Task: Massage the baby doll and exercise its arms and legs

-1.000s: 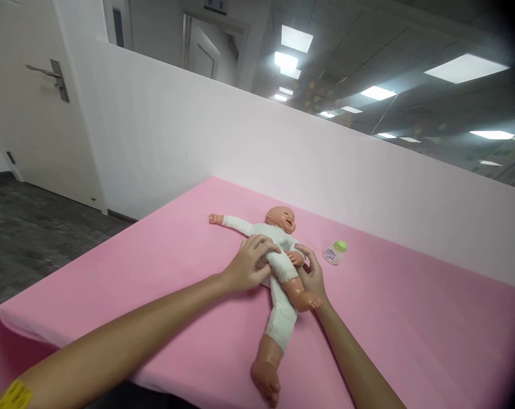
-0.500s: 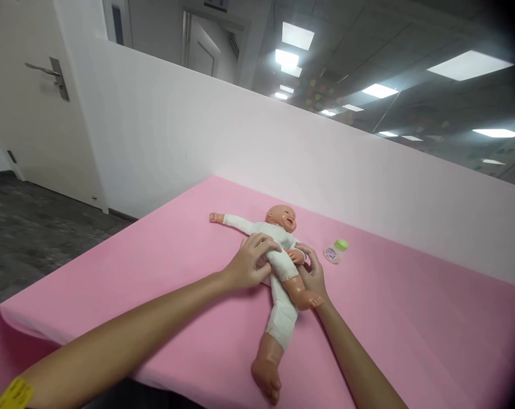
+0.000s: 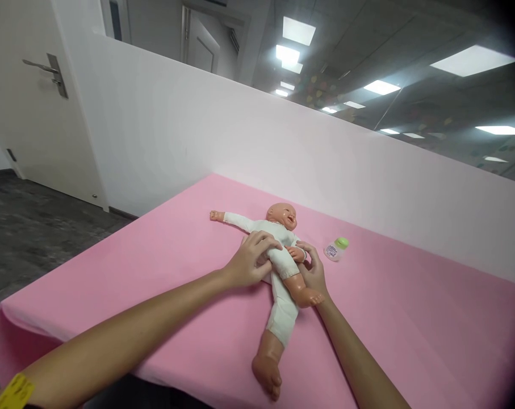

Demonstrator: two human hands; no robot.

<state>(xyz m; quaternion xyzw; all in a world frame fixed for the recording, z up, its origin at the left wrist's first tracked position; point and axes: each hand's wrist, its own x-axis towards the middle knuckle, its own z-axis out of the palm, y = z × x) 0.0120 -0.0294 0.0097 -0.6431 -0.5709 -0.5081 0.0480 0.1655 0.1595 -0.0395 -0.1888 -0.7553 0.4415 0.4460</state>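
A baby doll (image 3: pixel 285 321) in a white cloth suit lies on its back on a table with a pink cover (image 3: pixel 189 238). Its head points to the far side, and one leg crosses over the other. My left hand (image 3: pixel 251 258) is closed around the doll's upper leg at the hip, fingers over the cloth and thumb below. On the other side my right hand (image 3: pixel 312 270) curls against the doll's side by its bent arm; the raised leg partly hides this hand. A small clear bottle with a green cap (image 3: pixel 336 249) lies just beyond my right hand.
A white wall (image 3: pixel 240 130) runs along the table's far edge, with ceiling lights seen above it. At the left are a closed door (image 3: pixel 31 113) and dark floor (image 3: pixel 61 210). The pink cover curls down at the near left corner (image 3: pixel 10 335).
The view has shifted very slightly. Both hands and the doll hold nearly the same position.
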